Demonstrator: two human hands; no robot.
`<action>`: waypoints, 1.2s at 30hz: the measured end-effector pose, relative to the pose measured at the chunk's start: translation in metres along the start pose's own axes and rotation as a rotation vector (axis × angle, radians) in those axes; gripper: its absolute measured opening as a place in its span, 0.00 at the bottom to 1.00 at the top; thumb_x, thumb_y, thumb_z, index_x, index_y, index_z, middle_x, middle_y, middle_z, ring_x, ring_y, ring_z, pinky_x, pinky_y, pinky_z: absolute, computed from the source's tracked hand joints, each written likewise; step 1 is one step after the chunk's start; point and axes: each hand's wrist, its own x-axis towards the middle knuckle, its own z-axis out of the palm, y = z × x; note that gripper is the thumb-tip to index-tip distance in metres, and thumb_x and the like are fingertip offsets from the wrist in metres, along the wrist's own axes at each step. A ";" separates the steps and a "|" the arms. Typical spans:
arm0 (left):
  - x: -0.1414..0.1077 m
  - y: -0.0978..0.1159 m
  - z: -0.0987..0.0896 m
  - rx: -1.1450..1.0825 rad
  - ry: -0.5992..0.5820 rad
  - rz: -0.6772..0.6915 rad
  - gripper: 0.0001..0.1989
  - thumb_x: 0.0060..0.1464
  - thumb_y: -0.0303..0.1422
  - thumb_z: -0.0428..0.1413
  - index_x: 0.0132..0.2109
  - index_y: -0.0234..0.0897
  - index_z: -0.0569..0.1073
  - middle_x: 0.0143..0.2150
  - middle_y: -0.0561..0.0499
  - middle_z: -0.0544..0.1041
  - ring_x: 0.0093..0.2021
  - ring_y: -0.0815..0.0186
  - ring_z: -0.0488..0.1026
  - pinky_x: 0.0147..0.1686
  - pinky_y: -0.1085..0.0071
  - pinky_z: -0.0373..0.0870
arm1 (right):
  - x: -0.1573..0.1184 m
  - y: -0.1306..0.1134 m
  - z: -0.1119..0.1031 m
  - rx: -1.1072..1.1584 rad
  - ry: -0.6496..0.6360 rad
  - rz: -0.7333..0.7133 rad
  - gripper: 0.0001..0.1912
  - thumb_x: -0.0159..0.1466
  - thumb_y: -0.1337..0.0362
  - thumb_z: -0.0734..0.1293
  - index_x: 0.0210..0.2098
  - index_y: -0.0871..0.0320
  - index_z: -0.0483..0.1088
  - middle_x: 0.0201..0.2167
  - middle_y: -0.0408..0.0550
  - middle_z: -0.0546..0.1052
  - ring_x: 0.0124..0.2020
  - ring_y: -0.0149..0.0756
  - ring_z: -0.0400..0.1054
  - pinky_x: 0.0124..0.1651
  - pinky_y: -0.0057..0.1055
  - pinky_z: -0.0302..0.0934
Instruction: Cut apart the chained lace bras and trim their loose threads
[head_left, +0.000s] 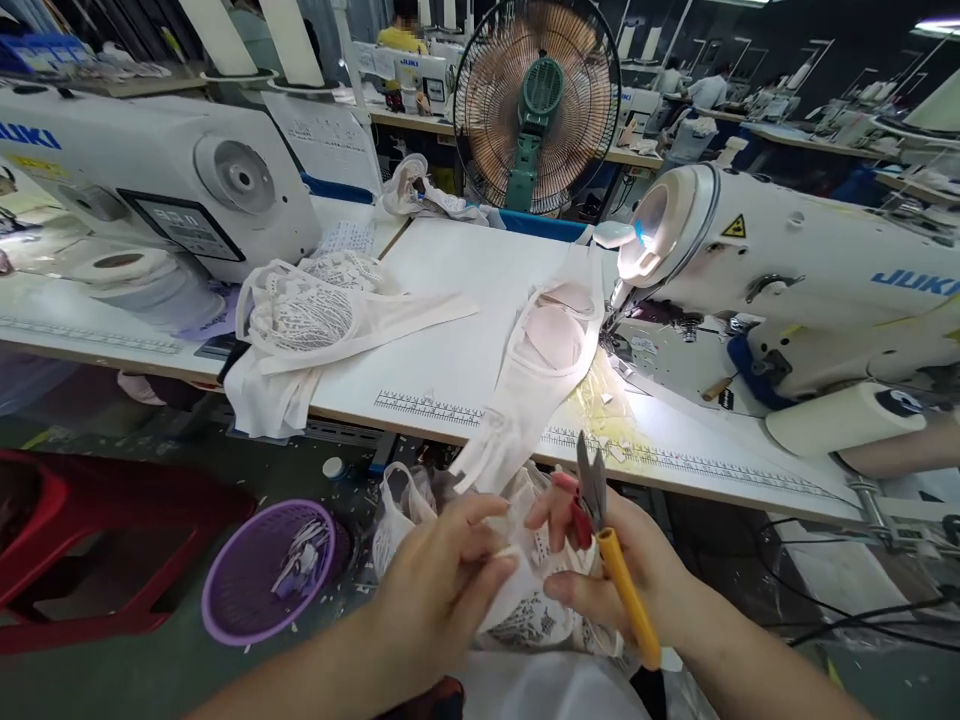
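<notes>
My left hand [442, 575] is closed, its thumb and fingers pinching an edge of a white lace bra [536, 615] that lies over my lap. Held in my right hand [641, 555] is a pair of small scissors [592, 490] with red and orange handles, blades pointing up and apart. The fingers of that hand curl close to the lace, and I cannot tell if they also grip it. Just beyond my hands, a white bra with pinkish cups [551, 340] lies on the table, its band hanging over the front edge.
A white lace bra [300, 310] lies farther left on the table [442, 345]. Sewing machines stand to the right [810, 240] and left [165, 170]. A fan [540, 100] faces me behind the table. On the floor are a purple basket [225, 590] with scraps and a red stool [97, 520].
</notes>
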 end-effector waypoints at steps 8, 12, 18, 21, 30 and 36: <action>0.001 -0.009 0.026 0.162 -0.166 0.169 0.17 0.56 0.26 0.46 0.53 0.39 0.55 0.36 0.49 0.78 0.34 0.63 0.76 0.34 0.69 0.72 | -0.019 -0.001 -0.001 -0.021 0.012 0.144 0.05 0.54 0.69 0.63 0.30 0.57 0.62 0.25 0.42 0.65 0.22 0.29 0.57 0.24 0.28 0.56; 0.004 -0.032 0.009 0.531 -0.293 0.072 0.14 0.53 0.27 0.46 0.48 0.35 0.66 0.37 0.46 0.79 0.38 0.58 0.76 0.38 0.64 0.70 | -0.035 0.015 -0.015 -0.059 0.199 0.211 0.05 0.55 0.70 0.63 0.30 0.56 0.61 0.27 0.43 0.66 0.24 0.30 0.58 0.26 0.28 0.57; 0.002 -0.051 -0.022 0.646 -0.371 -0.118 0.13 0.58 0.37 0.44 0.38 0.40 0.72 0.35 0.51 0.78 0.37 0.60 0.73 0.38 0.65 0.66 | -0.059 0.038 -0.029 -0.041 0.374 0.139 0.08 0.57 0.71 0.63 0.32 0.54 0.59 0.29 0.43 0.68 0.28 0.32 0.63 0.28 0.29 0.60; -0.002 -0.049 -0.028 0.627 -0.353 -0.168 0.14 0.58 0.40 0.44 0.34 0.42 0.72 0.32 0.53 0.76 0.36 0.62 0.71 0.36 0.67 0.64 | -0.066 0.038 -0.028 -0.120 0.406 0.019 0.09 0.56 0.73 0.63 0.31 0.53 0.58 0.28 0.43 0.69 0.27 0.33 0.65 0.30 0.32 0.61; 0.002 -0.025 -0.034 0.796 -0.219 0.182 0.11 0.58 0.31 0.44 0.31 0.41 0.70 0.31 0.52 0.74 0.33 0.61 0.68 0.37 0.66 0.60 | -0.083 0.040 -0.025 -0.322 0.564 -0.140 0.13 0.54 0.74 0.64 0.32 0.52 0.57 0.27 0.43 0.72 0.26 0.35 0.68 0.28 0.32 0.62; 0.007 -0.014 -0.028 0.826 -0.252 0.248 0.14 0.59 0.31 0.44 0.31 0.40 0.72 0.31 0.50 0.75 0.33 0.58 0.69 0.38 0.62 0.61 | -0.089 0.038 -0.030 -0.465 0.559 -0.155 0.12 0.55 0.73 0.63 0.31 0.51 0.56 0.26 0.44 0.74 0.24 0.36 0.69 0.30 0.37 0.65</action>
